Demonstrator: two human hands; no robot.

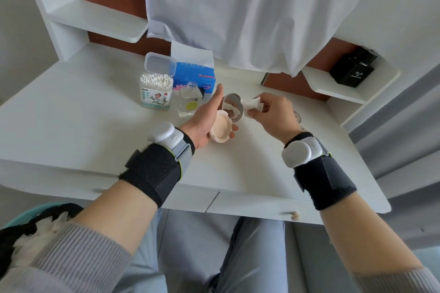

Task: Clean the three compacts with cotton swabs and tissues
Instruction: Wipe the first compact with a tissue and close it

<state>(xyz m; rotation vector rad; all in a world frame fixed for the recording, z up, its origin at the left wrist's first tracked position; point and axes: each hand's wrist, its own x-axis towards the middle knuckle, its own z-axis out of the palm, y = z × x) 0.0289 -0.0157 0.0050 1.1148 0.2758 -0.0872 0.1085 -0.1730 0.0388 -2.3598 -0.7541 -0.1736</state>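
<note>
My left hand (207, 119) holds an open pink compact (221, 131) above the white table (100, 126), fingers curled under its base and thumb along the raised mirror lid (234, 108). My right hand (270, 114) pinches a folded white tissue (252, 104) just right of the mirror's edge; I cannot tell whether it touches the mirror. A second compact (297, 117) lies mostly hidden behind my right hand. A clear box of cotton swabs (156, 90) with its lid flipped up and a blue tissue pack (194, 76) stand at the back left.
A small clear uncapped bottle (189, 98) stands between the swab box and my left hand. A black perfume box (353, 71) sits on the right shelf. White cloth (250, 12) hangs over the back. A drawer knob (295, 215) juts below the table's front edge.
</note>
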